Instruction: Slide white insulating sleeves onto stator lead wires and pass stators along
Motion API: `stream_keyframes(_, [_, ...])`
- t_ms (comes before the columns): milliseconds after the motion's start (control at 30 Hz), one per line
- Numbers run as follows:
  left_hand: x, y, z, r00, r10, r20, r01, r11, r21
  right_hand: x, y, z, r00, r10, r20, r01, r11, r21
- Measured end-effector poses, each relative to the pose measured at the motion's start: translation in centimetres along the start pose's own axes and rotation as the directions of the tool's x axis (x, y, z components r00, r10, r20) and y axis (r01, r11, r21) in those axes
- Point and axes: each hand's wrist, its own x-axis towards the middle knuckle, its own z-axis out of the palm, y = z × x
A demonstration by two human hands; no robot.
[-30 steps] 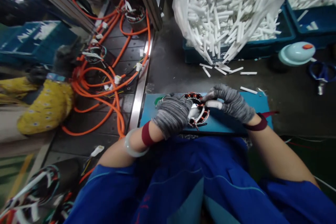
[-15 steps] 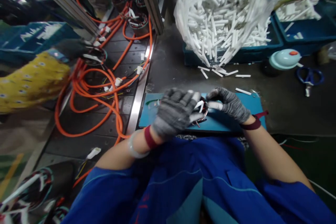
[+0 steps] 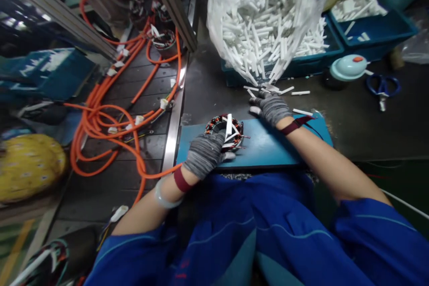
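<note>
A round wound motor stator (image 3: 224, 130) with white strips sticking out of it lies on a blue board (image 3: 268, 147) in front of me. My left hand (image 3: 205, 154), in a grey glove, grips the stator's near side. My right hand (image 3: 271, 106), also gloved, reaches past the board's far edge to loose white strips (image 3: 295, 93) on the dark table, fingers curled down onto them. Whether it holds one is hidden.
A clear bag full of white strips (image 3: 264, 18) leans in a blue bin (image 3: 301, 65). A pale blue lid (image 3: 348, 68) and blue scissors (image 3: 382, 86) lie at right. Orange cables (image 3: 110, 111) and more stators cover the conveyor at left. A yellow sleeve (image 3: 30, 165) is far left.
My right hand left the stator and reached forward to the loose white strips near the bag. My left hand stayed on the stator. The view shifted slightly right.
</note>
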Motion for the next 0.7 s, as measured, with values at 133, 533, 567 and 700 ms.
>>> stream_keyframes(133, [-2.5,0.0,-0.3,0.992,0.048,-0.114,-0.051,0.998,-0.024,-0.1,-0.2,-0.2,0.998,0.023,-0.054,-0.023,1.000,0.008])
stream_keyframes(533, [-7.4,-0.9,1.0,0.871,0.238,-0.429,-0.066,0.924,0.377,-13.5,-5.4,-0.9,0.942,0.334,-0.045,-0.186,0.627,0.757])
stream_keyframes(567, [-7.3,-1.0,1.1,0.873,0.228,-0.431,-0.063,0.929,0.364,-13.7,-5.5,-0.7,0.939,0.340,-0.040,-0.197,0.631,0.751])
stream_keyframes(700, [-6.7,-1.3,0.8,0.897,0.194,-0.398,-0.082,0.956,0.282,-14.0,-6.1,-0.5,0.957,0.248,-0.151,-0.104,0.778,0.619])
